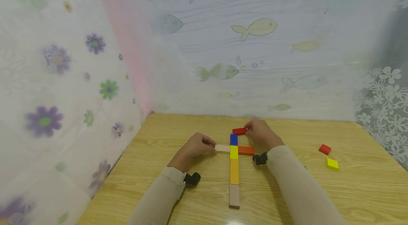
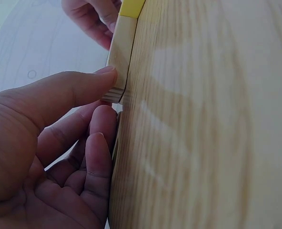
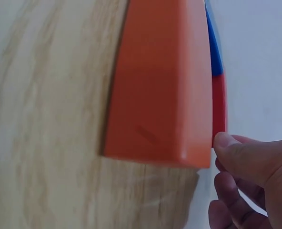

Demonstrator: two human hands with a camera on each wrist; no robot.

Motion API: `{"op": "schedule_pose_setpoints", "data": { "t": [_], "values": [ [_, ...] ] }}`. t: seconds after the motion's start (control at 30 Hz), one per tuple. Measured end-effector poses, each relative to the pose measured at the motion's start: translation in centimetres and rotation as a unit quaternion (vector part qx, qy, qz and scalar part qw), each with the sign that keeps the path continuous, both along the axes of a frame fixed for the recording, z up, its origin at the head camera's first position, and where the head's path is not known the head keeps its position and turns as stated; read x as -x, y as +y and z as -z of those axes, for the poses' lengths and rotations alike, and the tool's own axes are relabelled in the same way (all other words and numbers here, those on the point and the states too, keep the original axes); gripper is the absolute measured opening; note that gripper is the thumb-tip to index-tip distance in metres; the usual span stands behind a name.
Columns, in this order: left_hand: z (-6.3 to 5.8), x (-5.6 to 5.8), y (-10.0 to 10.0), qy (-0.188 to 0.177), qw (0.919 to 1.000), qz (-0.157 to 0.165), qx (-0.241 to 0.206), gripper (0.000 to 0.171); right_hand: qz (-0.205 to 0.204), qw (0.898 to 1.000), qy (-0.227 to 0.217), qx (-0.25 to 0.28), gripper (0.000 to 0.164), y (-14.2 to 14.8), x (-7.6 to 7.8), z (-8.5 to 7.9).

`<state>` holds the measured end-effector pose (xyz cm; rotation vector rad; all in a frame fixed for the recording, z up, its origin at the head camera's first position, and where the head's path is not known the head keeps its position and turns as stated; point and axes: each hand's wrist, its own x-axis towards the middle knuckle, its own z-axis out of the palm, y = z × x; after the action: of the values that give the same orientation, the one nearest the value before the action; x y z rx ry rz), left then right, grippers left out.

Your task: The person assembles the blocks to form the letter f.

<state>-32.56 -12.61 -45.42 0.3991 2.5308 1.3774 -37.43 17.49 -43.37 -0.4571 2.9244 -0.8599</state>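
Wooden blocks lie in a cross on the table. Its column runs from a blue block (image 1: 234,139) down through a yellow block (image 1: 234,152), an amber block (image 1: 234,171) and a greyish-brown block (image 1: 234,195). An orange block (image 1: 246,151) extends right from the yellow one, a plain wood block (image 1: 222,148) left. My left hand (image 1: 197,146) pinches the plain block's outer end, thumb (image 2: 105,76) on its corner. My right hand (image 1: 259,131) pinches the right end of a red block (image 1: 239,131), set crosswise at the blue block's far end.
To the right lie a loose red block (image 1: 325,149) and a loose yellow block (image 1: 332,164). A green piece (image 1: 305,167) peeks out past the right sleeve (image 1: 299,182). Sheets printed with fish and flowers border the wooden table (image 1: 178,125) behind and at left.
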Motion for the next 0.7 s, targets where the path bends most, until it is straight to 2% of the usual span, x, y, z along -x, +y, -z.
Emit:
{"op": "schedule_pose_setpoints", "data": {
  "t": [0.27,0.5,0.7],
  "values": [
    [-0.14,-0.13,0.04,-0.001,1.0,-0.002,-0.004,0.028,0.031,0.998,-0.045,0.031,0.034,-0.4,0.09,0.21],
    [-0.14,-0.03,0.06,0.003,1.0,0.0,-0.001,0.028,0.029,0.999,-0.036,0.029,0.033,-0.31,0.16,0.32],
    [0.05,0.07,-0.06,0.004,1.0,0.0,-0.004,0.029,0.002,1.0,0.0,-0.002,0.031,-0.18,0.58,0.62]
  ]
}}
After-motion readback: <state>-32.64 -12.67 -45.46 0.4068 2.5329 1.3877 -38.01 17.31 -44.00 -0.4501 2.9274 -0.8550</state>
